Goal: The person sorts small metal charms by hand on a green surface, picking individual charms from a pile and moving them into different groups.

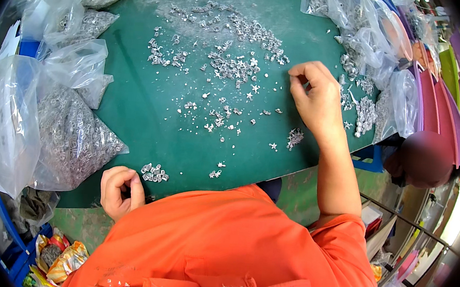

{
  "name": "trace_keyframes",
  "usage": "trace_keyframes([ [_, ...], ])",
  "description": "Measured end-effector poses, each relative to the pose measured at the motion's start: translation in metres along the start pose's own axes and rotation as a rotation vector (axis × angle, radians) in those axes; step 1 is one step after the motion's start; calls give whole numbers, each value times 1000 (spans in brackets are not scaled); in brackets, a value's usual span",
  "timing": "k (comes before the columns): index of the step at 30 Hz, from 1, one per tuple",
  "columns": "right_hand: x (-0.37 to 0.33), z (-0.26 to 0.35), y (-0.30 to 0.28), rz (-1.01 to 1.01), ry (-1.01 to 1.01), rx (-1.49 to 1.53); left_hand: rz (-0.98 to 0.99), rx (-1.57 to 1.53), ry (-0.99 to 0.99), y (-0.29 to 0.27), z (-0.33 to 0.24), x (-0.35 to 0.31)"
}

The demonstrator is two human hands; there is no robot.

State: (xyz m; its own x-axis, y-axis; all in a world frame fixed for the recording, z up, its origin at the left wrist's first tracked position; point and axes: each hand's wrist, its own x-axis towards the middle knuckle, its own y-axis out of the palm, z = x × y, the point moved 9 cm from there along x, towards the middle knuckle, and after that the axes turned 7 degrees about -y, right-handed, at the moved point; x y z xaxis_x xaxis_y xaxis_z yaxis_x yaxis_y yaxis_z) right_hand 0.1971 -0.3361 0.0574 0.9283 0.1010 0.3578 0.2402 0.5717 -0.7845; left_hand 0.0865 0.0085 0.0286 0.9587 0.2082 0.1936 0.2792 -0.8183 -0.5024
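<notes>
My right hand (319,94) is over the right part of the green table (136,134), thumb and forefinger brought together in a pinch. Whatever may be between those fingertips is too small to make out. Left of it lie loose small silvery pieces (232,66), some star-shaped, scattered among white crumbs. A small heap of silvery pieces (295,139) sits below the right wrist. At the table's near edge my left hand (120,192) is closed, its fingers curled toward the thumb. Its inside is hidden. Right beside it is a little pile of clear-looking square pieces (154,173).
Clear plastic bags full of small pieces (78,134) line the left side. More plastic bags (370,35) and loose clusters (365,116) lie along the right edge. Pink and purple bins (439,103) stand beyond, near another person's head (425,159). Shelving (416,222) is at lower right.
</notes>
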Motion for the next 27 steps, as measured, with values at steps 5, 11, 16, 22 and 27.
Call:
trace_keyframes([
  [5, 15, 4, 9, 1, -158, -135, 9, -5, 15, 0, -2, 0],
  [11, 20, -8, 1, 20, -6, -22, 6, -27, -28, 0, 2, 1],
  [16, 15, -8, 11, 114, -38, -20, 9, -20, -13, 0, 0, 1],
  [22, 17, -12, 13, 53, -42, -97, 13, -34, -31, -1, 4, 1],
  [27, 18, -13, 15, 33, -78, -152, 10, -29, -18, 0, 3, 1],
])
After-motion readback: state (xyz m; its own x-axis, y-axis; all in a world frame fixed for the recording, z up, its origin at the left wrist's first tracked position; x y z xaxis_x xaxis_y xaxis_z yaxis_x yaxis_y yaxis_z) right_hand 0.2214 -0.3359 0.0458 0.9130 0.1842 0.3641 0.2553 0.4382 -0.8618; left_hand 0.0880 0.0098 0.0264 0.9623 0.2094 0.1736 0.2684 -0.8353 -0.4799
